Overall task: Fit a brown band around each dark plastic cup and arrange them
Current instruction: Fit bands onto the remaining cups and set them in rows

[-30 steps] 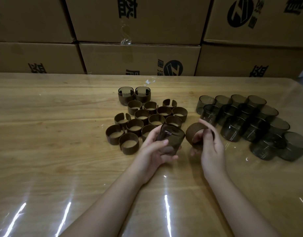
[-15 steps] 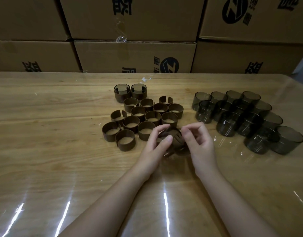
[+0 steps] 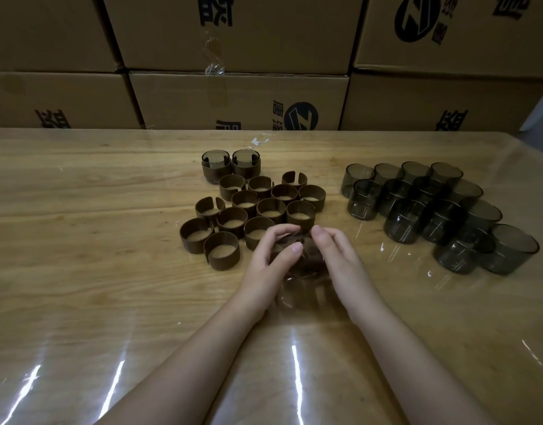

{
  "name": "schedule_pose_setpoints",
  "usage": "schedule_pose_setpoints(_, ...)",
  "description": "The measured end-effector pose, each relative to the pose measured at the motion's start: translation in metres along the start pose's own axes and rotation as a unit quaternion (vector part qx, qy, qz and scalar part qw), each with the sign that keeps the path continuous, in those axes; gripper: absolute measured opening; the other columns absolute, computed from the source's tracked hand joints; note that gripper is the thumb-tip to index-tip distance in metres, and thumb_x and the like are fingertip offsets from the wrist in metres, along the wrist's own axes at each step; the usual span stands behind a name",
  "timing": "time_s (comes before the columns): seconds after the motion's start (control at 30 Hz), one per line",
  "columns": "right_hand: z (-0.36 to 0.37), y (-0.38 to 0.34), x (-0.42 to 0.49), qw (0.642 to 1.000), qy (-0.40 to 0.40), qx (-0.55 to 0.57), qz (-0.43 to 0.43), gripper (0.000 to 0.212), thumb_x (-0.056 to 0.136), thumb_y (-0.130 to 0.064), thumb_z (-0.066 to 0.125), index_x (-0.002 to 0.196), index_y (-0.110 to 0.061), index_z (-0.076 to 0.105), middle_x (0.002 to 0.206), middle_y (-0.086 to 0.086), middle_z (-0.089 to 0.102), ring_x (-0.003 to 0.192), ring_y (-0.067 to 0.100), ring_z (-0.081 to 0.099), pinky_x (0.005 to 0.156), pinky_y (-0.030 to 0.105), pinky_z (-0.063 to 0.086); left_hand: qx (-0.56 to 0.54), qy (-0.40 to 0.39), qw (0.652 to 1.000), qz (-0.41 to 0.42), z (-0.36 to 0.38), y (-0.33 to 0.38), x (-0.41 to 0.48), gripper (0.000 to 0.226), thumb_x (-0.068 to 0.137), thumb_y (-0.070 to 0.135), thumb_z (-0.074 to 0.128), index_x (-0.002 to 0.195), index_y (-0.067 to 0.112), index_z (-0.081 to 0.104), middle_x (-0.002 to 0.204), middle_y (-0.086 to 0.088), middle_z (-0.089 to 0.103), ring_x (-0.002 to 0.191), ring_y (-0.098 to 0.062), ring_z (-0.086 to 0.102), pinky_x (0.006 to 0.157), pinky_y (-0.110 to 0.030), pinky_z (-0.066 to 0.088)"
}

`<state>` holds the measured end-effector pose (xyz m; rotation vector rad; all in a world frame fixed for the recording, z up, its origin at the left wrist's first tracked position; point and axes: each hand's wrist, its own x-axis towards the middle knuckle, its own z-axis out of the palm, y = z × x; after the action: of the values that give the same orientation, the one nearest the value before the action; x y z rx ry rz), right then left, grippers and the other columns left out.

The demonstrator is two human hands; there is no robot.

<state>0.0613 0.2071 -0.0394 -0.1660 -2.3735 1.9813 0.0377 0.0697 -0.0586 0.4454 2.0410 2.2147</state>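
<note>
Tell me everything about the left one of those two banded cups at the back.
The left banded cup is smoky, see-through dark plastic, upright with its open mouth up. A brown band wraps its lower body, leaving the rim bare. It stands on the wooden table, side by side with the other banded cup, just behind the loose brown bands. No hand touches it.

One wide-angle head-worn camera looks forward and down across the wooden table, close above the left hand and right hand at centre frame, with stacked cardboard boxes closing the far edge.
</note>
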Motion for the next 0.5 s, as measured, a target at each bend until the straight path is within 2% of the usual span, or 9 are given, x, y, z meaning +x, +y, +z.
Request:
schedule_pose_setpoints(0.07, -0.001, -0.001, 0.000, 0.998, -0.043, -0.043, 0.023, 0.063, 0.072, -0.087, 0.031, 0.099, -0.039, 0.061, 0.085, -0.006, 0.071, 0.069, 0.008, 0.068, 0.054, 0.020, 0.049, 0.000, 0.005, 1.000, -0.003, 0.000, -0.001, 0.000, 0.046, 0.070, 0.057, 0.061, 0.109, 0.034, 0.062, 0.115, -0.004, 0.063, 0.100, -0.011, 0.065, 0.071, -0.021, 0.052)
schedule_pose_setpoints(0.13, -0.001, -0.001, 0.000, 0.997, -0.050, -0.058, 0.014, 0.068, 0.073, -0.083, 0.025, 0.098, -0.035, 0.064, 0.078, -0.008, 0.073, 0.060, 0.014, 0.068, 0.052, 0.025, 0.052, -0.004, 0.005, 1.000, -0.008, 0.000, -0.001, 0.001, 0.039, 0.069, 0.058, 0.061, 0.104, 0.040, 0.064, 0.111, -0.002, 0.066, 0.098, -0.014, 0.066, 0.071, -0.023, 0.052)
schedule_pose_setpoints(0.23, 0.000, 0.002, 0.001, 0.998, -0.029, -0.056, 0.002, 0.070, 0.074, -0.078, 0.022, 0.094, -0.029, 0.067, 0.072, -0.002, 0.073, 0.059, 0.017, 0.068, 0.057, 0.029, 0.056, -0.009, 0.009, 1.000, -0.010, 0.000, 0.000, 0.001, 0.032, 0.069, 0.058, 0.061, 0.098, 0.044, 0.066, 0.105, 0.000, 0.067, 0.092, -0.014, 0.067, 0.068, -0.021, 0.051)
schedule_pose_setpoints(0.33, 0.003, 0.005, 0.002, 0.999, -0.010, -0.046, 0.001, 0.069, 0.078, -0.073, 0.021, 0.087, -0.023, 0.068, 0.069, 0.004, 0.072, 0.058, 0.018, 0.068, 0.059, 0.031, 0.057, -0.016, 0.014, 1.000, -0.013, 0.000, 0.000, 0.002, 0.033, 0.069, 0.056, 0.061, 0.099, 0.042, 0.066, 0.104, -0.002, 0.066, 0.094, -0.016, 0.067, 0.073, -0.024, 0.053)
schedule_pose_setpoints(0.43, 0.003, 0.008, 0.003, 0.999, 0.003, -0.043, 0.002, 0.065, 0.087, -0.065, 0.020, 0.081, -0.021, 0.067, 0.067, 0.007, 0.072, 0.056, 0.018, 0.067, 0.056, 0.029, 0.055, -0.008, 0.012, 1.000, -0.015, 0.000, 0.000, 0.002, 0.034, 0.069, 0.057, 0.060, 0.100, 0.042, 0.065, 0.108, -0.001, 0.066, 0.098, -0.016, 0.066, 0.077, -0.025, 0.054)
schedule_pose_setpoints(0.5, 0.002, 0.010, 0.005, 0.999, 0.011, -0.044, 0.001, 0.068, 0.087, -0.065, 0.018, 0.081, -0.019, 0.068, 0.066, 0.007, 0.071, 0.055, 0.018, 0.067, 0.055, 0.027, 0.054, -0.005, 0.011, 1.000, -0.013, 0.000, 0.000, 0.003, 0.034, 0.069, 0.057, 0.060, 0.100, 0.043, 0.065, 0.110, -0.001, 0.065, 0.099, -0.016, 0.066, 0.080, -0.026, 0.054)
